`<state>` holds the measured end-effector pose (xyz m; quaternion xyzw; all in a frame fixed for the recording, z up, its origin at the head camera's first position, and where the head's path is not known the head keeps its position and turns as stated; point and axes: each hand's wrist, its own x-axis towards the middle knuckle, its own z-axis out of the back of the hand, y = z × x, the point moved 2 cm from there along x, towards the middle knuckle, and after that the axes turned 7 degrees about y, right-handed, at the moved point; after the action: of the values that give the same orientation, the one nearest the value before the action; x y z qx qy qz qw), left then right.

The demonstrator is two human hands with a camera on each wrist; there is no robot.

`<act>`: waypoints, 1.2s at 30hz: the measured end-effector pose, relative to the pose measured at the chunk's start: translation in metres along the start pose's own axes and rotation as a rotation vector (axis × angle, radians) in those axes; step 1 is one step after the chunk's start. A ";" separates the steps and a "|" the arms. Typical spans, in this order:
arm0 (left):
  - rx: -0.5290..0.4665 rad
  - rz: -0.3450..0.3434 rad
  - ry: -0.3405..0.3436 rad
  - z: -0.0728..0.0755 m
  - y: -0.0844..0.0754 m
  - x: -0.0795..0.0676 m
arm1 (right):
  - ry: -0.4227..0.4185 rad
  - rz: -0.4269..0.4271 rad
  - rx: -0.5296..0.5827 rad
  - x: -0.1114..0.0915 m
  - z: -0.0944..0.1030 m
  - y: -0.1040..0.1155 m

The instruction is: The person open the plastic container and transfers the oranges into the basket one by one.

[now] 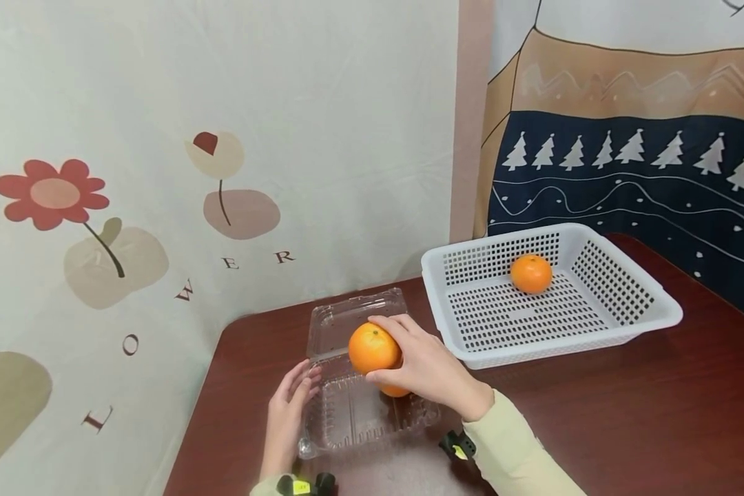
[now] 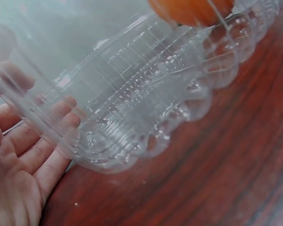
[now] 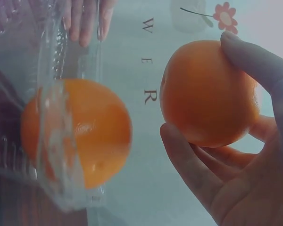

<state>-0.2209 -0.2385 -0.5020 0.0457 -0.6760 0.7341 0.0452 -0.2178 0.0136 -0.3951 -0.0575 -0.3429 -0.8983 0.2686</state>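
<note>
My right hand (image 1: pixel 428 365) grips an orange (image 1: pixel 372 348) between thumb and fingers, above a clear plastic clamshell box (image 1: pixel 322 441). Inside the box, toward its right side, sits a second orange (image 3: pixel 104 129), partly hidden in the head view by the right hand and the held fruit. At the box's left wall is my left hand (image 1: pixel 288 403), its fingers loosely extended. In the left wrist view those fingers (image 2: pixel 61 110) show through the clear plastic, at or against the wall. The hinged lid (image 1: pixel 331 331) lies folded back toward the wall.
A white perforated basket (image 1: pixel 647 327) stands at the right back of the dark red table (image 1: pixel 570 420), with one orange (image 1: pixel 531 274) inside. Printed curtains (image 1: pixel 347 138) hang along the table's back and left edges.
</note>
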 end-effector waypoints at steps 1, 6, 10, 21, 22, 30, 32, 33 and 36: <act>0.005 -0.005 -0.001 0.000 0.000 0.000 | -0.004 0.003 0.000 0.000 0.001 0.000; 0.025 -0.008 -0.015 0.002 0.003 -0.001 | -0.027 0.026 -0.015 -0.001 0.004 -0.001; 0.019 -0.009 -0.023 0.003 0.005 -0.002 | -0.027 0.023 -0.031 0.000 0.007 0.000; -0.005 -0.011 -0.009 0.001 0.001 -0.002 | 0.007 0.010 -0.058 0.002 0.017 -0.002; -0.010 -0.010 -0.005 0.001 0.001 -0.002 | 0.008 0.008 -0.057 0.002 0.018 -0.003; -0.019 -0.003 0.012 -0.001 -0.009 -0.004 | 0.000 -0.004 -0.077 0.004 0.024 -0.009; 0.000 -0.006 0.015 -0.001 -0.012 -0.005 | -0.007 -0.005 -0.084 0.004 0.025 -0.011; 0.004 -0.005 0.013 -0.002 -0.015 -0.006 | -0.012 -0.004 -0.082 0.004 0.025 -0.012; 0.011 -0.004 0.007 -0.004 -0.020 -0.009 | -0.017 0.000 -0.084 0.004 0.028 -0.014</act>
<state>-0.2093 -0.2326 -0.4834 0.0445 -0.6716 0.7380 0.0487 -0.2304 0.0391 -0.3807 -0.0765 -0.3074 -0.9113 0.2631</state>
